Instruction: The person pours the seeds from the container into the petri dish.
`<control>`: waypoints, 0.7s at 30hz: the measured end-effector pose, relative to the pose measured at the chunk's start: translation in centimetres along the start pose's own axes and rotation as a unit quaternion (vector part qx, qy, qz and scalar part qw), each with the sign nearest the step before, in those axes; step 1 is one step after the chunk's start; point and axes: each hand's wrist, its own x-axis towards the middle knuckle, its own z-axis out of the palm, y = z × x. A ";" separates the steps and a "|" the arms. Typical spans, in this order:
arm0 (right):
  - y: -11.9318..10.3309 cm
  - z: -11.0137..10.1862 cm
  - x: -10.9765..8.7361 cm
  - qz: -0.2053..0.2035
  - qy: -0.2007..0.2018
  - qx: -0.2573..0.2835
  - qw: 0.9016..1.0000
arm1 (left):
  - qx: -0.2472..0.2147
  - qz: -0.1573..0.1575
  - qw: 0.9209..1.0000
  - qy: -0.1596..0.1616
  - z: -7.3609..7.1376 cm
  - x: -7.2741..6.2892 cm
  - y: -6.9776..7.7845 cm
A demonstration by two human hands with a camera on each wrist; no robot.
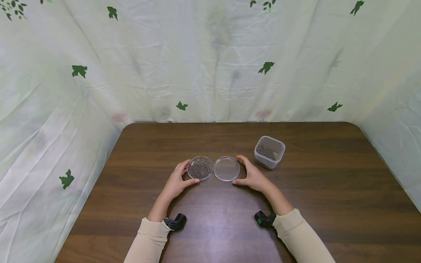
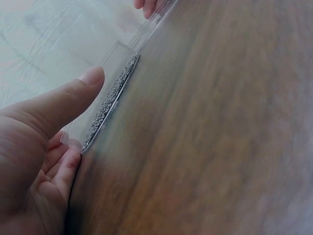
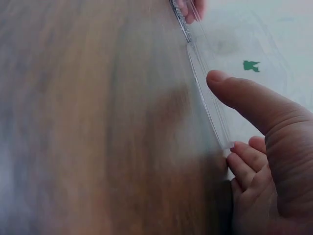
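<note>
Two round, clear petri dishes stand side by side on the wooden table, their rims close together. Dark grey granules cover the bottom of the left petri dish (image 1: 200, 168); the right petri dish (image 1: 226, 169) has only clear plastic showing. My left hand (image 1: 178, 181) grips the filled dish from its left, thumb at the near side and fingers round the far left rim. From the right, my right hand (image 1: 252, 176) holds the clear one between thumb and fingers. In the left wrist view the granules (image 2: 110, 103) form a low layer inside the dish wall.
A square clear plastic tub (image 1: 269, 152) with more dark granules stands behind and right of my right hand. Brown wooden table (image 1: 217, 226) extends all round. Behind it hangs a pale curtain (image 1: 197, 65) with green leaf shapes. Each wrist wears a black camera.
</note>
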 end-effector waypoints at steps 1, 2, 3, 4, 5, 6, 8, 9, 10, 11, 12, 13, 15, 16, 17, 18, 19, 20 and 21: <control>0.0 0.1 0.1 0.001 -0.001 -0.005 1.000 | -0.001 0.001 1.000 0.000 0.0 0.0 0.0; -0.1 0.1 0.1 0.002 -0.001 -0.011 1.000 | -0.001 0.002 1.000 -0.001 0.0 0.0 -0.1; -0.1 0.2 0.2 0.001 -0.002 -0.018 1.000 | -0.002 0.003 1.000 -0.001 0.0 0.0 -0.1; -0.1 0.2 0.2 0.000 -0.002 -0.023 1.000 | -0.003 0.003 1.000 0.000 0.0 0.1 -0.1; -0.2 0.3 0.3 0.000 -0.003 -0.031 1.000 | -0.003 0.003 1.000 0.000 0.0 0.1 -0.1; -0.2 0.3 0.3 0.000 -0.003 -0.038 0.999 | -0.004 0.003 1.000 0.000 0.0 0.1 -0.1; -0.3 0.4 0.4 0.002 -0.002 -0.052 0.999 | -0.003 0.003 1.000 -0.001 0.0 0.1 -0.2; -0.3 0.4 0.4 0.005 -0.001 -0.059 0.998 | -0.003 0.002 1.000 0.000 0.0 0.1 -0.1; -0.3 0.4 0.5 0.010 -0.001 -0.063 0.998 | -0.002 0.002 1.000 -0.001 0.0 0.1 -0.1; -0.4 0.5 0.5 0.013 0.000 -0.068 0.998 | -0.002 0.002 1.000 -0.001 0.0 0.1 -0.1; -0.4 0.5 0.5 0.018 0.000 -0.069 0.997 | -0.001 0.002 1.000 -0.001 0.0 0.0 -0.1; -0.4 0.5 0.5 0.020 0.000 -0.071 0.997 | -0.001 0.001 1.000 0.000 0.0 0.0 -0.1; -0.4 0.6 0.6 0.025 0.001 -0.072 0.997 | -0.001 -0.001 1.000 0.000 0.0 0.0 0.0; -0.4 0.6 0.6 0.024 0.002 -0.073 0.997 | -0.002 -0.001 1.000 0.001 0.0 0.0 0.0; -0.4 0.6 0.6 0.024 0.003 -0.073 0.997 | -0.002 -0.002 1.000 0.001 0.0 0.0 0.0; -0.4 0.6 0.6 0.025 0.004 -0.074 0.997 | -0.002 -0.004 1.000 0.001 0.0 0.0 0.0; -0.4 0.6 0.6 0.026 0.005 -0.074 0.997 | -0.001 -0.004 1.000 0.001 0.0 0.0 0.0; -0.4 0.6 0.5 0.029 0.006 -0.073 0.997 | -0.001 -0.004 1.000 0.001 0.0 0.0 -0.1; -0.5 0.6 0.5 0.032 0.006 -0.070 0.997 | 0.000 -0.005 1.000 0.002 0.0 0.0 -0.1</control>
